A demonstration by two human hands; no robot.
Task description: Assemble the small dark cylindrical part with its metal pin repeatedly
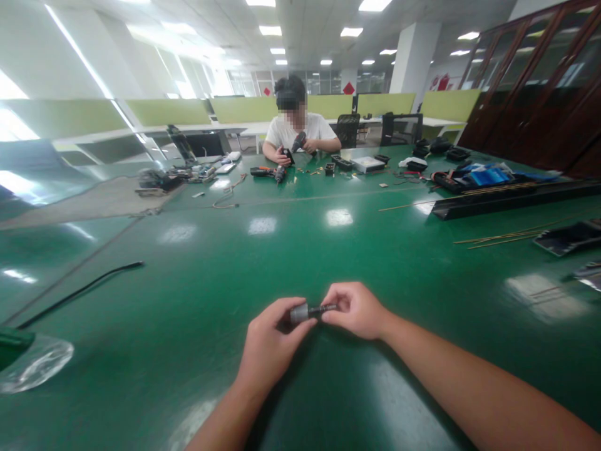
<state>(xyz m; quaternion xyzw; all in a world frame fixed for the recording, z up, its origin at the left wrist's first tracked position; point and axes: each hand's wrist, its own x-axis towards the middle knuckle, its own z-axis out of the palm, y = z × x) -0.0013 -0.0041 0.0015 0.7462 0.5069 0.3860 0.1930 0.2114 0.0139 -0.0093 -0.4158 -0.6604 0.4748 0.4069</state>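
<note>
Low in the middle of the view, my two hands meet over the green tabletop [225,263]. Between the thumb and fingers of my left hand [267,341] is a short grey cylinder [299,313], gripped around its side. From its right end runs a thin dark shaft [318,311], lying roughly level. My right hand [359,311] is closed in a pinch on the far end of that shaft. The tips of the right fingers partly cover the end, so its shape there is hidden. Whether the shaft and cylinder are one piece I cannot tell.
A clear bottle [42,363] and a black cable [84,289] lie at left. Across the table a person [300,125] holds a power drill [298,141]; another drill [267,171] lies nearby. Thin brass-coloured rods [502,238] and a black channel [469,203] are at right.
</note>
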